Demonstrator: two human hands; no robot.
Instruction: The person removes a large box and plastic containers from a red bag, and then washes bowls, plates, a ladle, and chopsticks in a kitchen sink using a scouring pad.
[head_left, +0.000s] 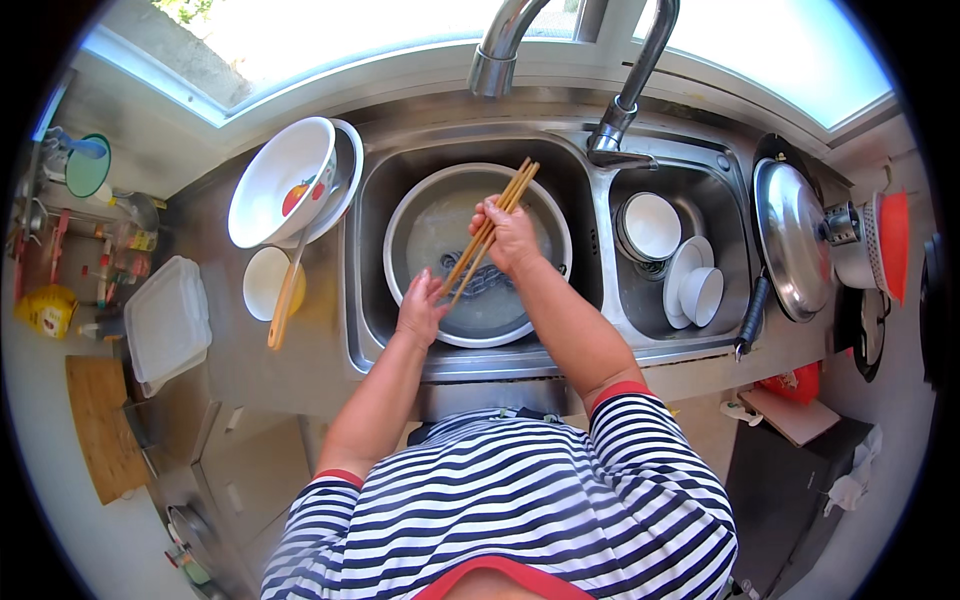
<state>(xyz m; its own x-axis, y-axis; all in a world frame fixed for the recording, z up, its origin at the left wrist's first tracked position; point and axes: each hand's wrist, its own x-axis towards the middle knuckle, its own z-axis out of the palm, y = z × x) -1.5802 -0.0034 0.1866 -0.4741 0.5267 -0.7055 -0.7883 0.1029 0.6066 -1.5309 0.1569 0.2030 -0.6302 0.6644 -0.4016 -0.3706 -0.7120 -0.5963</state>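
Observation:
My right hand grips a bundle of several wooden chopsticks, held at a slant over a round metal basin. At the lower ends of the chopsticks is my left hand, its fingers apart; whether they touch the sticks is unclear. The basin sits in the larger left bowl of a steel sink and holds cloudy water. Under the chopsticks a dark patterned cloth lies in the water.
White bowls and a plate sit in the right sink bowl. Above stands a metal faucet. Left are a large fruit-patterned bowl, a smaller bowl and a wooden-handled utensil. A lidded wok is at right.

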